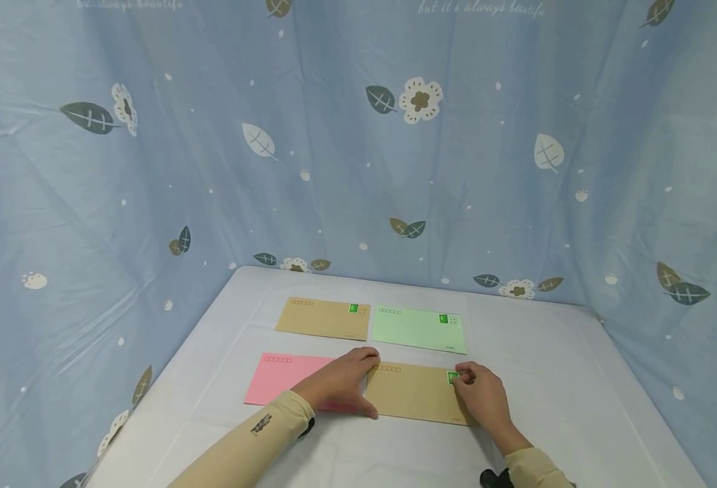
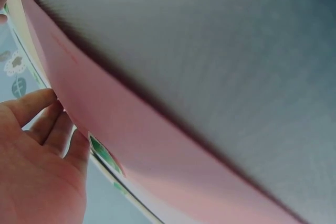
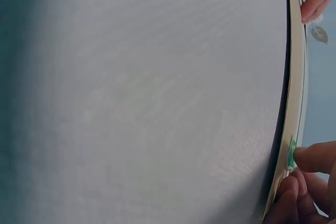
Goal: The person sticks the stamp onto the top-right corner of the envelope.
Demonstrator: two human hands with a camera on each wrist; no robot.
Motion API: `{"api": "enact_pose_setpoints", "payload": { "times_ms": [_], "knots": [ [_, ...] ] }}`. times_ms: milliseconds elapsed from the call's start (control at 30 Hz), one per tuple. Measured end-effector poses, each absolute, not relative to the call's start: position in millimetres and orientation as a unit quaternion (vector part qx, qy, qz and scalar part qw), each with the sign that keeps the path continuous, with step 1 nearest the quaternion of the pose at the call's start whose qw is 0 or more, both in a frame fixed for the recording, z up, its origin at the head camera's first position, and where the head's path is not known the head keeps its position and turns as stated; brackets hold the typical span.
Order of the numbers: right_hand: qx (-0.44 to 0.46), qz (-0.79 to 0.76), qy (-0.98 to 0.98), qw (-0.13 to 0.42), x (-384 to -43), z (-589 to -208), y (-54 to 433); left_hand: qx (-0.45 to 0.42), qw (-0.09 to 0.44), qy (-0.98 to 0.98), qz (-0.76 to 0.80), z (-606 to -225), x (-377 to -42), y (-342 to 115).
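Note:
A large brown envelope lies flat at the front of the table. My left hand rests at its left edge, thumb and fingers spread apart, and covers the right part of a pink envelope. A green stamp on the pink envelope shows in the left wrist view. At the brown envelope's upper right corner, my right hand pinches the edge of a green stamp between thumb and finger. In the right wrist view that stamp sits against the envelope, with the other fingers curled below.
Behind lie a smaller brown envelope and a light green envelope, each with a green stamp at its upper right. The white-covered table is backed by a blue patterned curtain.

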State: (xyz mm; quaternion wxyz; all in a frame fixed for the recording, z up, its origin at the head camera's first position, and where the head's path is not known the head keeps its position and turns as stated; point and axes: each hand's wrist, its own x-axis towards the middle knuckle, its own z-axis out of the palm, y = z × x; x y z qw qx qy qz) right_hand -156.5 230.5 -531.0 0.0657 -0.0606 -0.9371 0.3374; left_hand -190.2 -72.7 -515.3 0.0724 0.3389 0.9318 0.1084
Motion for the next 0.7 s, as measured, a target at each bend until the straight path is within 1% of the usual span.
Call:
{"api": "enact_pose_setpoints", "payload": {
  "times_ms": [300,700],
  "knots": [
    [-0.043,0.343,-0.936,0.068,-153.0,-526.9,232.4,0.338,0.075,0.932,0.108,-517.1,-193.3,-73.1],
    [-0.021,0.335,-0.940,0.056,-152.8,-528.6,237.2,0.336,0.077,0.932,0.109,-512.5,-192.1,-73.0]
  ]
}}
